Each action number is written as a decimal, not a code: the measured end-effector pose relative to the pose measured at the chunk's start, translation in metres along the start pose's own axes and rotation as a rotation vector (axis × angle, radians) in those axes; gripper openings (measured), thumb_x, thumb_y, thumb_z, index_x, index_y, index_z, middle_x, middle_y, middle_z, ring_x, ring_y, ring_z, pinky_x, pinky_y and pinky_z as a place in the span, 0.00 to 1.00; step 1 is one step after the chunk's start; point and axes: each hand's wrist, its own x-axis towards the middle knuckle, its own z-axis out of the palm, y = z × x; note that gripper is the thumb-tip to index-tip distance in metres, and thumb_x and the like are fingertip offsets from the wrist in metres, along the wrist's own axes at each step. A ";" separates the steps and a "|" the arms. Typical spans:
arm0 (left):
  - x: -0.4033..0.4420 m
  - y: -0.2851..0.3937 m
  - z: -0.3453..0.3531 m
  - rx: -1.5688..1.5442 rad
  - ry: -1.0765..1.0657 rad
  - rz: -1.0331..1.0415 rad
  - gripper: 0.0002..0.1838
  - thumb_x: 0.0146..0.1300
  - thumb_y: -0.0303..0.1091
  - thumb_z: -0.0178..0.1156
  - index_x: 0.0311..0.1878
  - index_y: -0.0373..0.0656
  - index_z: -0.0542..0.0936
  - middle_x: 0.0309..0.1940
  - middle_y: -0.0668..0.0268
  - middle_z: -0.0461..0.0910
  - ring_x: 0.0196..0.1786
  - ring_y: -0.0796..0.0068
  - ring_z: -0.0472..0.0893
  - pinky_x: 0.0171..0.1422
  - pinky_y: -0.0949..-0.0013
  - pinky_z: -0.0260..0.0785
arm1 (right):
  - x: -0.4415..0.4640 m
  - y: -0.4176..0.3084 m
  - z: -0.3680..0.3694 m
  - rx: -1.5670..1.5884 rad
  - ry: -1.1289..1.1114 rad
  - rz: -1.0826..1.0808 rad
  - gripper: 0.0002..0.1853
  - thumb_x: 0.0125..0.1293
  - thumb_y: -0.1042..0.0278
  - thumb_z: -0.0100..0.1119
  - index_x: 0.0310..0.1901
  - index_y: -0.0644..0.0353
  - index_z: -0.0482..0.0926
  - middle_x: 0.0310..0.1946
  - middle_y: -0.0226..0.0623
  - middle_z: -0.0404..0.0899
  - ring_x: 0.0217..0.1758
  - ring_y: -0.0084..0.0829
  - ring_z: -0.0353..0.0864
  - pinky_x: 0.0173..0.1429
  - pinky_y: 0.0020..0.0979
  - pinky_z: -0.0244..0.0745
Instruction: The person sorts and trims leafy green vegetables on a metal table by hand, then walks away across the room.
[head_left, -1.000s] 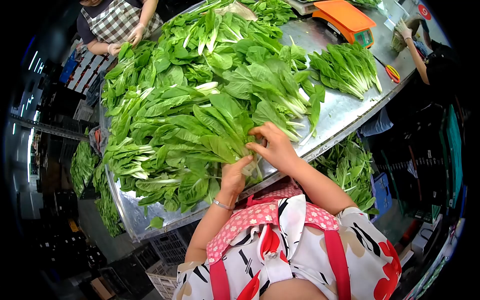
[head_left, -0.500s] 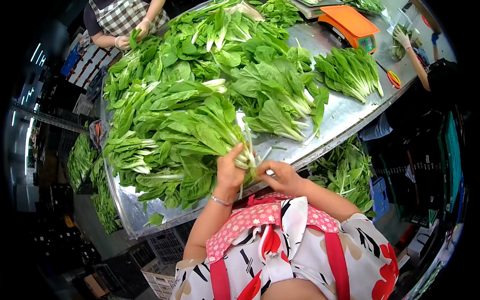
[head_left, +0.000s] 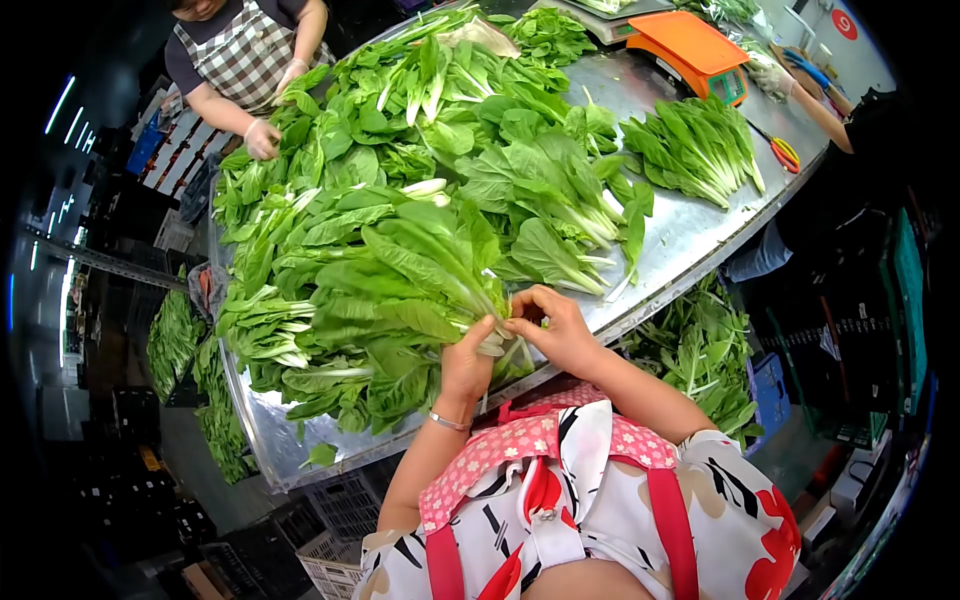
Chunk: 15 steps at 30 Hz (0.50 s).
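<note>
A bunch of leafy greens [head_left: 420, 270] with pale stalks lies tilted over the pile, leaves toward the upper left. My left hand [head_left: 468, 365] is closed round its stalk ends from below, thumb on top. On the right side of these stalks, my right hand [head_left: 555, 325] pinches with thumb and forefinger; a thin stalk or strip there is too small to make out. Under and behind the bunch spreads a large pile of leafy greens [head_left: 350, 150] on the metal table [head_left: 665, 245]. More greens with broad leaves [head_left: 555, 250] lie just beyond my right hand.
Farther right are a separate bunch of greens [head_left: 695, 150], scissors [head_left: 783, 152] and an orange scale [head_left: 690, 45]. A co-worker [head_left: 245, 60] stands at the far left; another person's arm [head_left: 815, 115] reaches in at right. Crates [head_left: 340, 500] and more greens [head_left: 700, 350] sit below table level.
My right hand has moved up from below the stalk ends to their upper right side. The bunch has turned slightly in my left hand. The far-left co-worker's hands have moved apart.
</note>
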 end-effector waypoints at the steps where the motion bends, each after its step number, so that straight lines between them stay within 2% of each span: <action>1: -0.002 0.001 0.000 -0.017 0.003 -0.001 0.19 0.55 0.24 0.57 0.51 0.38 0.68 0.44 0.64 0.73 0.46 0.70 0.73 0.53 0.66 0.65 | 0.001 -0.001 0.002 0.004 -0.004 -0.004 0.10 0.52 0.74 0.61 0.34 0.65 0.72 0.29 0.34 0.71 0.27 0.22 0.72 0.30 0.23 0.68; 3: -0.004 0.000 -0.002 -0.018 -0.031 -0.006 0.20 0.55 0.25 0.57 0.52 0.39 0.67 0.46 0.63 0.73 0.47 0.70 0.73 0.53 0.67 0.65 | 0.000 -0.002 0.005 0.006 0.036 -0.054 0.09 0.49 0.76 0.61 0.32 0.64 0.71 0.28 0.37 0.72 0.28 0.29 0.73 0.32 0.26 0.69; 4: -0.005 0.001 0.000 -0.004 -0.022 0.004 0.19 0.56 0.26 0.57 0.51 0.38 0.68 0.45 0.63 0.73 0.46 0.70 0.74 0.53 0.66 0.65 | -0.002 -0.005 0.006 0.006 0.031 -0.055 0.09 0.49 0.76 0.61 0.32 0.64 0.71 0.28 0.37 0.72 0.28 0.29 0.73 0.32 0.26 0.69; 6: -0.003 0.005 -0.001 0.010 -0.014 0.017 0.18 0.56 0.27 0.57 0.51 0.38 0.69 0.44 0.62 0.74 0.45 0.70 0.74 0.53 0.66 0.66 | -0.006 -0.014 0.009 -0.078 0.132 -0.297 0.08 0.47 0.78 0.60 0.31 0.62 0.72 0.26 0.36 0.72 0.29 0.33 0.74 0.33 0.28 0.69; 7: -0.001 0.008 -0.006 -0.026 -0.020 -0.034 0.17 0.56 0.27 0.56 0.50 0.37 0.70 0.43 0.62 0.75 0.44 0.69 0.75 0.52 0.66 0.66 | -0.009 -0.013 0.011 -0.079 0.129 -0.297 0.08 0.47 0.78 0.60 0.31 0.62 0.72 0.26 0.36 0.72 0.29 0.33 0.74 0.33 0.28 0.69; 9: 0.001 0.014 -0.007 -0.062 -0.028 -0.081 0.15 0.57 0.28 0.56 0.48 0.37 0.71 0.41 0.62 0.76 0.43 0.68 0.76 0.51 0.66 0.67 | -0.015 -0.009 0.013 -0.167 0.020 -0.647 0.08 0.47 0.78 0.59 0.30 0.60 0.72 0.26 0.35 0.72 0.29 0.37 0.73 0.33 0.30 0.69; 11: 0.001 0.019 -0.002 -0.054 0.030 -0.025 0.14 0.57 0.28 0.56 0.46 0.36 0.72 0.38 0.62 0.77 0.41 0.68 0.76 0.49 0.66 0.68 | -0.022 -0.006 0.011 -0.136 -0.053 -0.696 0.08 0.47 0.78 0.59 0.29 0.58 0.72 0.25 0.36 0.72 0.30 0.39 0.73 0.34 0.32 0.70; 13: 0.005 0.023 -0.008 -0.023 0.005 0.016 0.14 0.57 0.28 0.55 0.47 0.36 0.72 0.39 0.61 0.77 0.41 0.68 0.76 0.48 0.66 0.69 | -0.022 -0.007 0.008 -0.134 -0.201 -0.439 0.08 0.48 0.75 0.60 0.31 0.59 0.72 0.27 0.36 0.72 0.29 0.37 0.73 0.34 0.31 0.70; 14: 0.003 0.025 -0.007 -0.020 -0.004 0.031 0.14 0.57 0.28 0.55 0.47 0.36 0.72 0.40 0.62 0.76 0.41 0.69 0.76 0.48 0.66 0.69 | -0.023 -0.012 0.007 -0.088 -0.168 0.028 0.10 0.50 0.71 0.61 0.33 0.61 0.73 0.30 0.36 0.72 0.32 0.33 0.74 0.35 0.30 0.69; 15: 0.001 0.027 -0.007 -0.013 -0.011 0.044 0.15 0.57 0.28 0.55 0.47 0.36 0.71 0.40 0.62 0.76 0.41 0.69 0.76 0.47 0.66 0.69 | -0.018 -0.013 0.009 -0.090 -0.160 0.030 0.10 0.50 0.71 0.61 0.33 0.61 0.73 0.30 0.36 0.72 0.32 0.33 0.74 0.35 0.30 0.69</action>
